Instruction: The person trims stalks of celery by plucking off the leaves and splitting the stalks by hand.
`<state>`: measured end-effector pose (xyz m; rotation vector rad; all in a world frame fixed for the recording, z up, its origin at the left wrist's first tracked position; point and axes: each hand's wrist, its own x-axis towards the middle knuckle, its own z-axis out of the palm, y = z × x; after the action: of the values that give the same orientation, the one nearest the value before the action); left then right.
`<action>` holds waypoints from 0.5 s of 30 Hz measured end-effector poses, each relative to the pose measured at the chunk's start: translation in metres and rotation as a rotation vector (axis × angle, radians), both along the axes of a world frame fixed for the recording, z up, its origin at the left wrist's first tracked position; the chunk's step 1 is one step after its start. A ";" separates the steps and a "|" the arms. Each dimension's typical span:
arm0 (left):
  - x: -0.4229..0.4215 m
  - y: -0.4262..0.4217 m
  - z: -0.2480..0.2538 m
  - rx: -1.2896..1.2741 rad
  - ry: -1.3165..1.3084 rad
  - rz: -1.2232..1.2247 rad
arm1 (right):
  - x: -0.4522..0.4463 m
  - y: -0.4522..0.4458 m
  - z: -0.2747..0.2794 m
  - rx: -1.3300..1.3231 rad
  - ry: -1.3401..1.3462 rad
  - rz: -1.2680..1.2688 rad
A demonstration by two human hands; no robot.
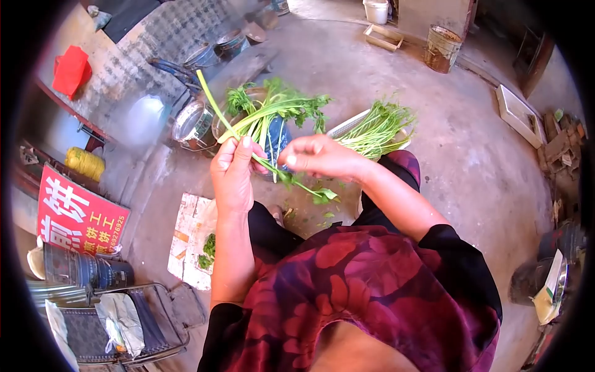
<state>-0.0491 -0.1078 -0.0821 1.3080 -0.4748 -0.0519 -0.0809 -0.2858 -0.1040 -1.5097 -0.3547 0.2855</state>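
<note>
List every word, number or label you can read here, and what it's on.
"煎饼": large white characters on the red sign.
"饼工": smaller yellow characters, repeated in two rows on that sign; the characters before them are unclear.
"6925": apparent end of its yellow number; earlier digits too small.
Packet on the chair: marks too blurred to read.

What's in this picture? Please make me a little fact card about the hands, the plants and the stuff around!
Left hand: holding a long green stalk
Right hand: beside the stalk, fingers bent; can't tell if it's touching
Leafy bunch: just beyond the hands
More greens: in a white basket, beyond the right hand
Sign: red, with white and yellow writing, on the picture's left side
Clothes: dark red flowery top, black sleeves
</note>
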 end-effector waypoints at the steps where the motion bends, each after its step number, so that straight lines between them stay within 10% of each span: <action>1: 0.000 -0.001 0.000 0.006 0.015 -0.025 | 0.007 0.003 -0.012 0.021 -0.184 0.099; 15: -0.003 0.000 0.003 0.039 0.016 -0.131 | 0.011 0.010 -0.007 0.007 -0.110 0.098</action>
<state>-0.0516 -0.1073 -0.0794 1.3123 -0.5481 -0.1817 -0.0695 -0.2759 -0.1107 -1.5074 -0.5178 0.2785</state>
